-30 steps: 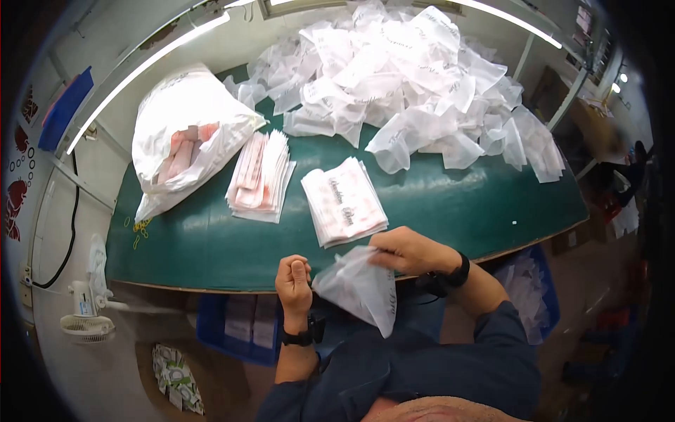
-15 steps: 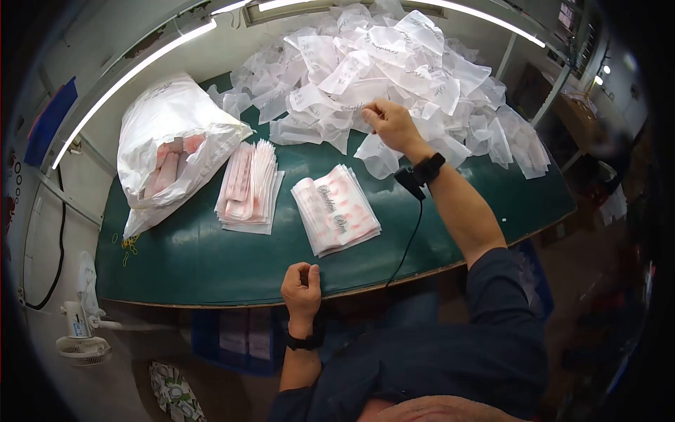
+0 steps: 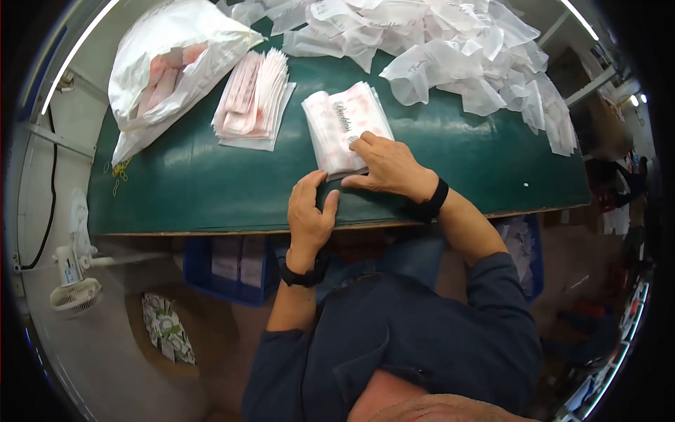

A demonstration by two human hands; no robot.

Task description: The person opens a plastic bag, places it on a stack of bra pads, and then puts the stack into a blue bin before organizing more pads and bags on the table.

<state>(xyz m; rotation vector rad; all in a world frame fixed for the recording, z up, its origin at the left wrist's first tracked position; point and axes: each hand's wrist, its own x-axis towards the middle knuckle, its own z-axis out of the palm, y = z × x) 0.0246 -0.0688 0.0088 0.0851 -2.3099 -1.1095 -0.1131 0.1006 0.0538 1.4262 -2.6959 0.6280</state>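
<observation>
A stack of printed translucent bags with pink marks lies on the green table. My right hand rests on its lower right part, fingers apart and palm down. At the stack's lower left corner is my left hand, thumb and fingers apart, fingertips near the edge. Neither hand is visibly gripping anything. Left of this stack lies a second, fanned stack of similar bags.
A large white sack with pink rolls inside sits at the left. Loose translucent bags are heaped along the back and right. Yellow bands lie at the left edge. Blue crates stand below the table.
The camera view has tilted down. My right hand has come from the heap of loose bags onto the stack. My left hand has opened and moved up to the stack's lower corner.
</observation>
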